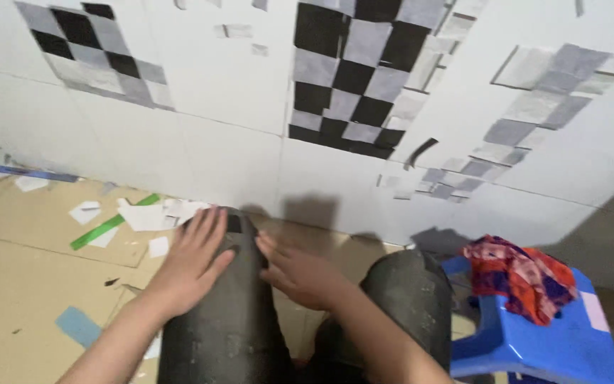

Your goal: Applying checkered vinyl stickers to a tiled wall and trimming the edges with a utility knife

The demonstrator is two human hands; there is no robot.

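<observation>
Both hands lie flat, fingers spread and gripping nothing, left hand (195, 257) atop the dark-trousered left knee (230, 299), right hand (300, 274) against its inner side, above a scrap-littered cardboard floor (23, 270) beside a tile-patched white wall (236, 92).

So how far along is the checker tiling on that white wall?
Done: one dense black-and-grey checker patch, plus a smaller patch. In hand: nothing; the left hand and right hand rest on a dark-trousered knee. Left: the sparse grey patch and loose scraps on the floor.
</observation>
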